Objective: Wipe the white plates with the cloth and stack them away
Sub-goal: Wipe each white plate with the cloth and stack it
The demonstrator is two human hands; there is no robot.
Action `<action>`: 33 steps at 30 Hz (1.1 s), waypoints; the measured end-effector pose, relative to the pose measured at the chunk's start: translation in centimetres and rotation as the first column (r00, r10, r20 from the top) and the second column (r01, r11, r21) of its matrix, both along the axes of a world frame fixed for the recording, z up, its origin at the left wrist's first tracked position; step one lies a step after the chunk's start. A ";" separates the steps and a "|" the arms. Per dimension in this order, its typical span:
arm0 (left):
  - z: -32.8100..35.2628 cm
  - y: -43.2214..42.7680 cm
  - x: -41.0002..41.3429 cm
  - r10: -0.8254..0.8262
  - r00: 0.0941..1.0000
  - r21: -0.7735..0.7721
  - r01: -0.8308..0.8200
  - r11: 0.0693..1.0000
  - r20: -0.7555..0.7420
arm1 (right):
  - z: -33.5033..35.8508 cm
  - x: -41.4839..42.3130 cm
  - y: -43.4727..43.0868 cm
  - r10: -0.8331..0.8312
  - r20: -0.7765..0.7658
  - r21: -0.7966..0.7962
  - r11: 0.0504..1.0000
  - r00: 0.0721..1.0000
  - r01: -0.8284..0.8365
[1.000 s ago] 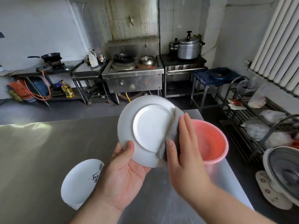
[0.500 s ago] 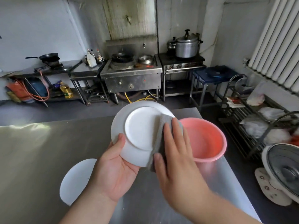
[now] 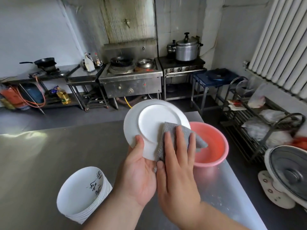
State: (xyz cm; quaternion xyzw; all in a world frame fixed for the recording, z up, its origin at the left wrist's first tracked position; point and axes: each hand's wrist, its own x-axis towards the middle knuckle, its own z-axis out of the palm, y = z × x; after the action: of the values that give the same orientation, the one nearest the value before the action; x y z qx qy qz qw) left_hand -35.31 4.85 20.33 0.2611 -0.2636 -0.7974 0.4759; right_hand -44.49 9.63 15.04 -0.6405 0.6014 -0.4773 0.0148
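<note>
Head view is showing the left grip (image 3: 139, 171) clasping a white plate (image 3: 154, 120) by its lower edge, thumb over the rim, holding it underside-up just left of the pink basin (image 3: 214, 155); the right grip (image 3: 178, 166), fingers straight, is pressing a grey cloth (image 3: 200, 142) flat against the plate, one corner hanging over the basin; a stack of white plates (image 3: 83, 193) is sitting on the steel surface (image 3: 41, 155), further left of the basin.

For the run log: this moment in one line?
phase: wiping; left hand: grips white plate rim; right hand: presses grey cloth on plate; plate stack: on steel table; pink basin: behind plate
</note>
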 end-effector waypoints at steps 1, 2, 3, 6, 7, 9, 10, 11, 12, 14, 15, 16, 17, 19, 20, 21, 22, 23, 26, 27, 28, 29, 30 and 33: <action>-0.2 0.0 -0.3 -0.019 1.000 0.018 0.019 1.000 -0.005 | 0.2 -0.7 -0.3 0.037 -0.078 -0.015 0.999 0.996 -0.038; -0.4 -0.1 -0.4 -0.030 1.000 0.030 0.030 0.999 -0.002 | 0.4 -1.6 -0.6 0.093 -0.188 -0.030 0.995 0.978 -0.100; -0.6 -0.2 -0.5 -0.029 1.000 0.032 0.029 0.999 0.008 | 0.7 -2.7 -1.0 0.144 -0.305 -0.038 0.986 0.942 -0.163; -1.3 -0.4 -0.9 -0.091 0.995 0.014 0.090 0.996 0.036 | 1.0 -6.3 -1.7 0.218 -0.498 -0.010 0.966 0.839 -0.257; -1.6 -0.3 -1.2 -0.118 0.992 0.008 0.118 0.993 0.050 | 0.9 -7.2 -1.7 0.216 -0.504 0.002 0.969 0.836 -0.249; -2.1 0.2 -1.9 -0.146 0.988 0.001 0.146 0.989 0.057 | 0.3 -8.8 -1.4 0.183 -0.450 0.007 0.979 0.874 -0.202; -2.4 0.5 -2.3 -0.154 0.987 -0.007 0.155 0.988 0.048 | -0.1 -9.7 -1.2 0.153 -0.395 0.012 0.987 0.906 -0.161; -2.7 0.7 -2.7 -0.165 0.986 -0.016 0.166 0.986 0.033 | -0.4 -10.7 -0.9 0.107 -0.321 0.032 0.994 0.941 -0.102; -3.0 1.0 -3.1 -0.178 0.984 -0.023 0.179 0.984 0.018 | -0.6 -11.9 -0.6 0.054 -0.223 0.074 0.996 0.973 -0.038; -3.4 1.4 -3.8 -0.222 0.975 -0.027 0.222 0.975 0.004 | -0.5 -14.0 -0.1 0.014 0.025 0.176 0.984 1.000 -0.018; -3.7 1.6 -4.2 -0.246 0.969 -0.017 0.246 0.969 0.001 | -0.5 -15.2 0.1 0.044 0.151 0.197 0.978 0.988 -0.074; -4.0 1.6 -4.5 -0.268 0.963 0.002 0.268 0.963 0.004 | -0.4 -16.4 0.3 0.089 0.264 0.203 0.968 0.960 -0.146; -4.4 1.7 -4.8 -0.292 0.956 0.022 0.292 0.956 0.015 | -0.2 -17.5 0.4 0.109 0.353 0.229 0.953 0.929 -0.198; -5.3 1.9 -5.3 -0.336 0.941 0.063 0.333 0.941 0.044 | 0.0 -19.3 1.0 -0.034 0.468 0.395 0.902 0.883 -0.174; -5.8 1.8 -5.6 -0.347 0.936 0.097 0.340 0.935 0.063 | -0.3 -20.2 1.3 -0.136 0.444 0.503 0.856 0.886 -0.120; -6.3 1.7 -5.9 -0.353 0.932 0.139 0.340 0.930 0.085 | -0.8 -21.1 1.6 -0.205 0.376 0.590 0.805 0.904 -0.063; -6.9 1.6 -6.1 -0.358 0.927 0.177 0.335 0.925 0.114 | -1.5 -22.0 2.1 -0.237 0.312 0.659 0.752 0.920 -0.030; -7.6 1.4 -6.2 -0.367 0.918 0.210 0.334 0.919 0.147 | -2.4 -22.9 2.7 -0.240 0.283 0.710 0.703 0.929 -0.034; -10.3 1.2 -6.8 -0.412 0.868 0.314 0.324 0.893 0.277 | -5.2 -25.2 4.9 -0.180 0.255 0.860 0.492 0.950 -0.138; -11.4 1.4 -7.0 -0.429 0.837 0.341 0.316 0.885 0.340 | -6.5 -25.9 5.6 -0.151 0.264 0.889 0.420 0.952 -0.180; -12.5 1.8 -7.4 -0.450 0.793 0.363 0.311 0.878 0.410 | -7.8 -26.4 6.2 -0.153 0.304 0.901 0.368 0.940 -0.231; -13.6 2.2 -8.0 -0.470 0.746 0.385 0.305 0.871 0.471 | -9.2 -26.8 6.7 -0.182 0.357 0.898 0.335 0.916 -0.284; -14.7 2.7 -8.7 -0.480 0.704 0.405 0.290 0.867 0.524 | -10.4 -27.1 7.1 -0.224 0.404 0.891 0.316 0.887 -0.326; -17.1 3.6 -11.3 -0.446 0.594 0.416 0.198 0.888 0.669 | -13.1 -27.7 7.4 -0.344 0.378 0.916 0.276 0.860 -0.292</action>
State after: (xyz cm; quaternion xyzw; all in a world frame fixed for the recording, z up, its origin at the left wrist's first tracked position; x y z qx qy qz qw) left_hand -46.64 8.46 3.21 0.5815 -0.3552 -0.7211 0.1251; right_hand -72.23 17.03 1.89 -0.3373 0.7476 -0.1679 0.5470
